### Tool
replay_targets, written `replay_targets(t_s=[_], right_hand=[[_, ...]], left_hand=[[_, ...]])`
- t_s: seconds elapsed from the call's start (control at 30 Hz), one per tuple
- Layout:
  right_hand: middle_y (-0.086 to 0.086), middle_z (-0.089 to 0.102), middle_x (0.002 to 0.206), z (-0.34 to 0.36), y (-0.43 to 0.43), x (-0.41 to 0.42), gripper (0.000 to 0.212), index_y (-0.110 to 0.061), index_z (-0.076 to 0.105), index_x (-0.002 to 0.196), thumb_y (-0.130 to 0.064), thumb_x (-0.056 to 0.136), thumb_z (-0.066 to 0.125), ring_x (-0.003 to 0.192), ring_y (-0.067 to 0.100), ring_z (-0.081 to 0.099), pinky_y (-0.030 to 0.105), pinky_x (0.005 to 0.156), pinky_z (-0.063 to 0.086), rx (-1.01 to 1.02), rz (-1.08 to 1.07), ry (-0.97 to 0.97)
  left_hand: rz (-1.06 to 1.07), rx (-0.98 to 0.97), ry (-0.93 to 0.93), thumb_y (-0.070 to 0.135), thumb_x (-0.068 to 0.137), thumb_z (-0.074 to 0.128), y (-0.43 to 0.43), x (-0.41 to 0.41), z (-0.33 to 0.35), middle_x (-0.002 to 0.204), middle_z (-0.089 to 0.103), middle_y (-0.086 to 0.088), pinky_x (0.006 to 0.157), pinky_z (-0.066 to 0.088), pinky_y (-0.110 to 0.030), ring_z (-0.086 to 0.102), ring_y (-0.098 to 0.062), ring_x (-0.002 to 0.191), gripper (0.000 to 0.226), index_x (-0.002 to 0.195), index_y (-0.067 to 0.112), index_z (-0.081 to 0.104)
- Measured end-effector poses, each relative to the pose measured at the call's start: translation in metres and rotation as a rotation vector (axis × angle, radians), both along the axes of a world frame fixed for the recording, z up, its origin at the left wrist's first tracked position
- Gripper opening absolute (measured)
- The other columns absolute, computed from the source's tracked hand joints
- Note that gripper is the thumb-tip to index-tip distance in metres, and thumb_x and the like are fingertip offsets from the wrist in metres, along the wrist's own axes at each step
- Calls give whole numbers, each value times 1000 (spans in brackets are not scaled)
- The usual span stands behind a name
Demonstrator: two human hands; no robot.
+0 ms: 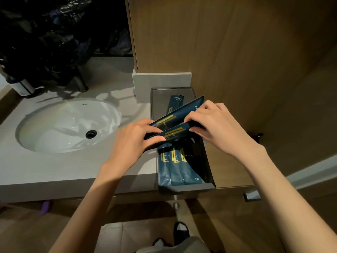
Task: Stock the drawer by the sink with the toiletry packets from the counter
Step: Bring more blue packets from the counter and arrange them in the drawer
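Where the fingers close: left hand (135, 141) grips the lower ends of two toiletry packets (175, 133), right hand (217, 125) pinches the upper ends. Advised: square the pair, turn lengthwise, lower flat. Pair hangs slantwise over the left wall of the drawer (186, 187). Three stocked packets (173, 167) against front wall; one further packet (175, 102) behind.

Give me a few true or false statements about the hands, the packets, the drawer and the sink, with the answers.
1. The left hand and the right hand both grip the held packets above the drawer. True.
2. The drawer is shut. False: it is open, with more packets lying inside.
3. The sink lies left of the drawer. True.
4. The held packets are red. False: they are dark blue with gold marks.
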State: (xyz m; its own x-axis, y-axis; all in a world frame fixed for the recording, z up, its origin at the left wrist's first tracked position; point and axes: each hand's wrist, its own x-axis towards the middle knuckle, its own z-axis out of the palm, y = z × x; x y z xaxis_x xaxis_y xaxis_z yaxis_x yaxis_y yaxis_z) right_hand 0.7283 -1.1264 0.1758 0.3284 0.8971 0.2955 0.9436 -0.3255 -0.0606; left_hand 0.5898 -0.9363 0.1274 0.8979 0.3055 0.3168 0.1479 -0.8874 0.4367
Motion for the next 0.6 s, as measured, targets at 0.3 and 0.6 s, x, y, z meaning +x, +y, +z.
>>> replay_targets(t_s=[0.3, 0.6], right_hand=[[1, 46, 136, -9, -6, -1, 45, -26, 58, 124, -26, 81, 71, 121, 23, 33, 25, 103, 28, 387, -189, 21], [-2, 67, 86, -47, 2, -18, 22, -21, 61, 106, -25, 86, 68, 80, 11, 65, 39, 81, 57, 764, -399, 1185]], left_hand=[[102, -468, -146, 31, 77, 75, -17, 5, -10, 74, 67, 13, 61, 47, -28, 62, -7, 70, 6, 81, 34, 77], [317, -1029, -333, 21, 77, 77, -55, 20, -15, 78, 75, 17, 79, 52, -14, 68, 2, 84, 12, 79, 33, 75]])
